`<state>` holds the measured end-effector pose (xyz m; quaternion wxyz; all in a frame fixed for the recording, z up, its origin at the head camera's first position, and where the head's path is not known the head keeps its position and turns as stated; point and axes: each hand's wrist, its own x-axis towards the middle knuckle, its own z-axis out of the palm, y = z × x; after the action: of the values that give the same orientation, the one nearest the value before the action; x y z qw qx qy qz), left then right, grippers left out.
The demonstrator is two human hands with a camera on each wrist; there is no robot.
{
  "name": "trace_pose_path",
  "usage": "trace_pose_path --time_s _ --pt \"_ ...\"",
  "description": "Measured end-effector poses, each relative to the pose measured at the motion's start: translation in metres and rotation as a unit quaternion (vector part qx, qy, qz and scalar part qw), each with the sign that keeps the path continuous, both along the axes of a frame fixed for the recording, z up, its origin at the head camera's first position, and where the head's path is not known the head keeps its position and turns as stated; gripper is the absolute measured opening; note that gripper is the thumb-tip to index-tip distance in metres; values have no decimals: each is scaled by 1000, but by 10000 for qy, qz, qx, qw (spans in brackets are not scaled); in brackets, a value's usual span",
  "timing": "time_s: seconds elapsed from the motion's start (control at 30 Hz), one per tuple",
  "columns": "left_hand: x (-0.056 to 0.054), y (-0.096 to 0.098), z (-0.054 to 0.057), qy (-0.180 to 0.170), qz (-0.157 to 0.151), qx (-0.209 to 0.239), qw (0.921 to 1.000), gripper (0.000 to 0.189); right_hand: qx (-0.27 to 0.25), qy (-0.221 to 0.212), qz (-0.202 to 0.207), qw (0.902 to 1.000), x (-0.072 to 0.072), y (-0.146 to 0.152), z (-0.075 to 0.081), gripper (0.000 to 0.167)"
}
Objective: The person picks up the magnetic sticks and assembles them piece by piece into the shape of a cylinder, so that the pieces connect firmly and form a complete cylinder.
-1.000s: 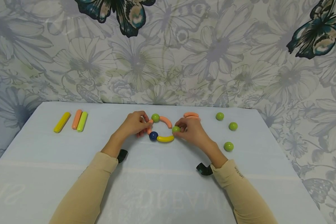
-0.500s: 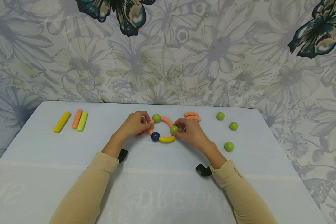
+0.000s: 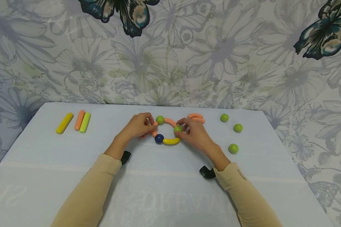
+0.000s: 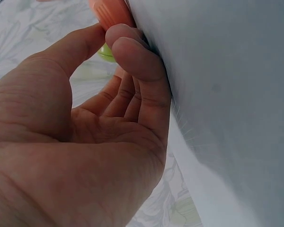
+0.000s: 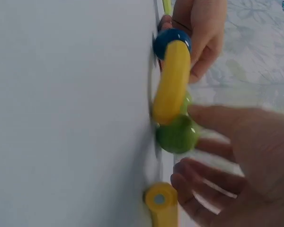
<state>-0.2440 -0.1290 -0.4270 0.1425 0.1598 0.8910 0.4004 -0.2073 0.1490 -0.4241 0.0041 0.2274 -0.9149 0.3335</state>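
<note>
the left hand (image 3: 137, 125) has its thumb and fingertips clamped on a curved orange piece (image 4: 112, 13), at the left side of a small ring (image 3: 170, 142) lying on the white table (image 3: 170, 179). the right hand (image 3: 195, 134) pinches a green ball (image 3: 177, 129) at the right side of this ring. at the far side are a second green ball (image 3: 160, 119) and another orange curve (image 3: 170, 121); at the near side, a yellow curve (image 3: 173, 141) touches a dark blue ball (image 3: 159, 138). whether the pinched ball touches the yellow curve, i cannot tell. just beyond the right hand lie two orange pieces (image 3: 195, 115), and more to the right, three loose green balls (image 3: 238, 128). well apart at the left are a yellow stick (image 3: 64, 123), an orange stick (image 3: 79, 120) and a light green stick (image 3: 85, 122).
</note>
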Motion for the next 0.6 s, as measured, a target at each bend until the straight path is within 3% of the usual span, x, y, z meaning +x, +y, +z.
trace_pose_path --time_s 0.3,0.43,0.6 --pt "0 0 0 10 17 1 10000 24 274 -190 1180 9925 -4 10 5 49" --pt "0 0 -1 -10 20 1 10000 24 381 -338 1391 9890 -5 9 1 39" --pt "0 -1 -1 27 -30 15 10000 22 356 -203 1463 9884 -3 7 0 28"
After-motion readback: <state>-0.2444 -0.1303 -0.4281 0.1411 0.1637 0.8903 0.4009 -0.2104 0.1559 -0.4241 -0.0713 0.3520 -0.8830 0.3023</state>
